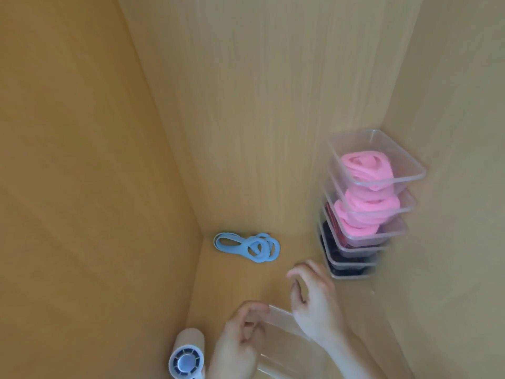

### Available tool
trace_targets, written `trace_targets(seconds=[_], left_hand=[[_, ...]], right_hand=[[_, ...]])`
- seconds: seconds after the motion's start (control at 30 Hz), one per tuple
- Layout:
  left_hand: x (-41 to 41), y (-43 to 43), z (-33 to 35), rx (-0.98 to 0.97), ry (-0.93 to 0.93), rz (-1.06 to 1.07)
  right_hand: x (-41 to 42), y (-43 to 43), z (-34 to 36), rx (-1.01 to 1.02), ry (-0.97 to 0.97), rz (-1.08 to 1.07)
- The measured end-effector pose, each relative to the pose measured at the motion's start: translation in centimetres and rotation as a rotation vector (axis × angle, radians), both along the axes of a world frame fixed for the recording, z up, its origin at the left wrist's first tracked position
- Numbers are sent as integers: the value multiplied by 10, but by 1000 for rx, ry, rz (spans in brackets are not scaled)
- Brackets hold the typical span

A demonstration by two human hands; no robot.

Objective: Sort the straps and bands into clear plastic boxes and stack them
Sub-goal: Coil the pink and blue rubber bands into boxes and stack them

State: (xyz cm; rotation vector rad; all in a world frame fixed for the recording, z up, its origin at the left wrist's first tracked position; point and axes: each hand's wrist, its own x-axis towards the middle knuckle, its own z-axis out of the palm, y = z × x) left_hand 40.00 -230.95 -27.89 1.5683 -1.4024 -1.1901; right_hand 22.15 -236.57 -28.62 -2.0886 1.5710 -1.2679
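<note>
Just now the left hand (237, 343) pinches the clear box (289, 348) in curled fingers (252, 309), while the right hand (314, 305) arches loose, open fingers (302, 269) over it, with blue bands (246, 247) beyond the fingertips and stacked boxes (366, 214) to their right.

No readable text, label, brand, number or sign appears anywhere; the clear plastic boxes (377, 170) stacked in the corner are unmarked.
</note>
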Motion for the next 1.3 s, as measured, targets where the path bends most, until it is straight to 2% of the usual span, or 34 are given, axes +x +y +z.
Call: trace_targets(seconds=[0.1, 0.17, 0.23, 0.27, 0.3, 0.37, 0.43, 0.5, 0.6, 0.83, 1.07, 1.13, 1.2, 1.3], left_hand=[[12, 11, -11, -112, -235, -75], [18, 17, -23, -216, -424, -175], [25, 20, -33, -318, -549, -285], [30, 20, -31, -372, -548, -340], [29, 22, -22, -360, -614, -410], [25, 23, -5, -314, -850, -416], [30, 23, -8, -327, -913, -417], [30, 30, -19, -275, -879, -444], [37, 33, -33, -330, -794, -393], [28, 34, -19, -283, -647, -378], [28, 29, -16, -249, -669, -281], [28, 30, -14, -218, -634, -262], [29, 30, -8, -221, -563, -218], [33, 26, 1, -232, -466, -142]], right_hand=[[20, -31, -25, 314, 218, 61], [32, -57, -40, 447, 364, 89], [45, -80, -52, 506, 447, 93], [50, -91, -58, 527, 470, 81], [54, -101, -64, 544, 487, 59], [59, -116, -75, 548, 540, 19], [59, -126, -86, 532, 629, 12], [57, -132, -94, 498, 702, 17], [55, -140, -98, 415, 766, 16], [52, -136, -98, 366, 827, 34], [48, -128, -83, 389, 909, 63], [45, -126, -73, 425, 801, 60], [46, -124, -53, 458, 610, 55], [51, -121, -11, 584, 172, 61]])
